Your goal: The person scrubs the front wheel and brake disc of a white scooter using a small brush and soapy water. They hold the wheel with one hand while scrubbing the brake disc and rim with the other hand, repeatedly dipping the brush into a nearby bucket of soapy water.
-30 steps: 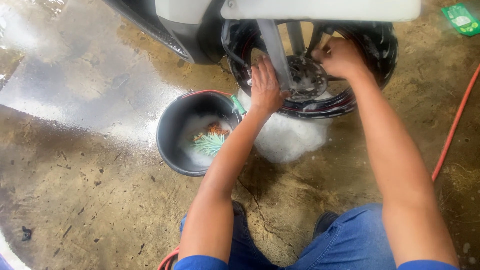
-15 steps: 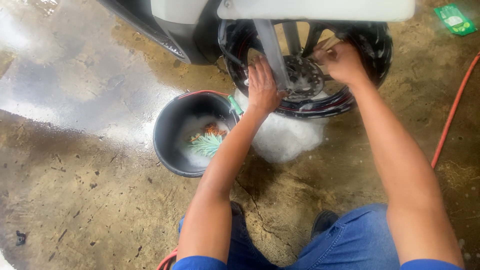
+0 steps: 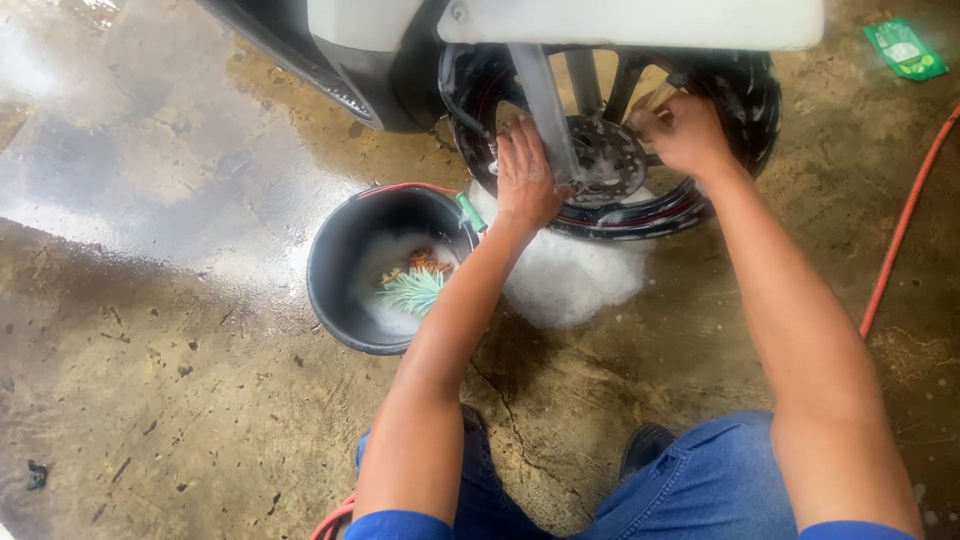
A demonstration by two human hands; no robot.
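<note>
A black motorcycle wheel (image 3: 720, 205) with a red rim stripe and a metal brake disc (image 3: 605, 160) stands under a white fender (image 3: 640, 20). My left hand (image 3: 525, 180) lies flat against the wheel beside the grey fork leg (image 3: 545, 105). My right hand (image 3: 685, 130) reaches between the spokes on the wheel's right side, fingers curled; whether it holds a cloth or brush is hidden. White suds (image 3: 570, 275) lie on the floor below the tyre.
A black bucket (image 3: 335, 270) with soapy water and a green-and-orange brush (image 3: 415, 285) sits left of my left arm. An orange hose (image 3: 900, 225) runs along the right. A green packet (image 3: 905, 48) lies at top right. The concrete floor is wet.
Both hands stay on the wheel. My left hand has shifted slightly along the fork leg; the view has drifted a little.
</note>
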